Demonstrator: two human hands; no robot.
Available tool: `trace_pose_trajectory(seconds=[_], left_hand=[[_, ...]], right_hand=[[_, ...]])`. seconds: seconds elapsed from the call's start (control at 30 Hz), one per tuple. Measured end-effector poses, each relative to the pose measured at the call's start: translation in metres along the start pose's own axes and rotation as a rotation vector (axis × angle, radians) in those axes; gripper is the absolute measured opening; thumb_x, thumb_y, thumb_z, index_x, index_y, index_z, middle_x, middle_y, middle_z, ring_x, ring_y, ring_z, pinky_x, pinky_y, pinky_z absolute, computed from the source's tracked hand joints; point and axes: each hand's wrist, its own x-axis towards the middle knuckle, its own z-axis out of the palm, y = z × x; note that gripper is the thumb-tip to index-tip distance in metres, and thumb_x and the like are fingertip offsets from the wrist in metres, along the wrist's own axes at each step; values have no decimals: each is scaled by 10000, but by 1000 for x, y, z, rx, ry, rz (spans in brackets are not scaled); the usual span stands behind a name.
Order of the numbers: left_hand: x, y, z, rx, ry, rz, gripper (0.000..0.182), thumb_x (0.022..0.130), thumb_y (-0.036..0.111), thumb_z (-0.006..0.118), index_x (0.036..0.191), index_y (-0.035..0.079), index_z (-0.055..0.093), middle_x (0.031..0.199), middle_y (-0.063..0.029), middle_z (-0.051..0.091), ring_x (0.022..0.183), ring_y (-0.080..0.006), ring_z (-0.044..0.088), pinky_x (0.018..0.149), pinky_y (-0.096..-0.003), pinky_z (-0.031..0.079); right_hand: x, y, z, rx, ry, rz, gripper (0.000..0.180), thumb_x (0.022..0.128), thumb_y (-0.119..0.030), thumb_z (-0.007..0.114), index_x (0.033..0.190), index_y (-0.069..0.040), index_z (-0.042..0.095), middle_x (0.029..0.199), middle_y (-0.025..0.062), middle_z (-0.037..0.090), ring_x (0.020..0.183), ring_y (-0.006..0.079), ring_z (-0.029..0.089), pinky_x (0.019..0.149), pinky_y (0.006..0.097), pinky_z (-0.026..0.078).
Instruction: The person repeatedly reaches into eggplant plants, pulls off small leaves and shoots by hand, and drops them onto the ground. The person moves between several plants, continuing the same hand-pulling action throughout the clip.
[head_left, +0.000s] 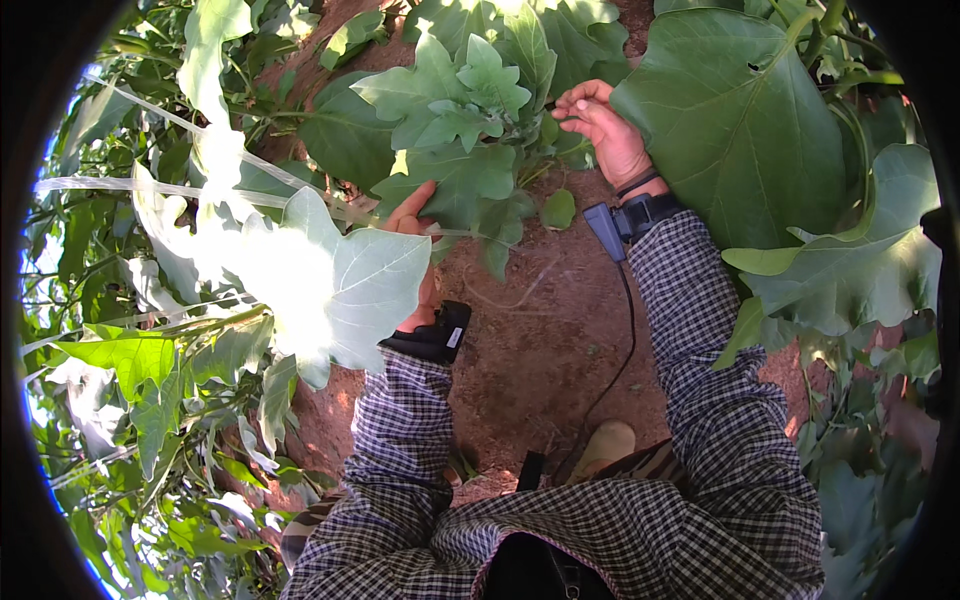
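An eggplant plant (480, 112) with broad lobed leaves stands before me, over reddish soil. My left hand (411, 217) is at its lower left, index finger extended against a low leaf (461, 180). A large sunlit leaf (367, 281) in front covers part of that hand, so I cannot see whether its other fingers hold anything. At the plant's right side is my right hand (611, 139), fingers loosely bent and apart, thumb towards them. Nothing shows between them. A big dark green leaf (742, 127) hangs just right of this hand.
Clear plastic twine (165, 187) stretches across the foliage on the left, towards my left hand. A black cable (628, 330) runs down from the device (604, 231) on my right wrist. Dense leaves (847, 247) crowd the right side. My shoe (607, 446) rests on the soil (540, 337).
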Motion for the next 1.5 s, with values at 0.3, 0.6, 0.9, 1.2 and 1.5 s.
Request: trace_pose_trajectory(seconds=[0.3,0.6,0.9,1.2,1.5], left_hand=[[-7,0,1,264,-89,9,417,963,146,352,1232,8,639,1211,-76,637,1025,-154,571,891,-290,464],[-19,2,-4,270,-70,142,375,1005,90,345,1233,13,633,1232,-77,641,1007,-160,590,905,-281,472],[-17,-1,-9,182,-91,109,377,1008,91,342,1251,8,619,1252,-83,626,991,-151,587,889,-278,484],[-10,2,0,128,-68,96,402,1002,156,346,1275,13,604,1216,-98,623,992,-147,576,895,-292,475],[-28,10,27,-167,-825,32,534,999,385,418,1264,-58,555,881,-142,681,857,-200,641,831,-320,491]], right_hand=[[16,-14,61,-824,-270,-343,245,876,59,523,1092,-28,599,1020,90,663,967,241,632,861,333,491],[26,-11,52,-1263,-467,-558,346,769,65,574,1073,-95,615,1041,90,591,1028,330,576,883,400,493],[23,-15,50,-1347,-411,-489,220,746,-6,649,949,-49,577,997,93,571,934,332,605,812,423,515],[8,-32,32,-861,-338,-356,76,836,-63,603,863,-4,564,1097,70,607,854,202,610,731,318,495],[-45,-44,26,-205,-445,11,363,956,-320,560,1043,21,649,1012,73,670,933,129,603,832,279,478]])
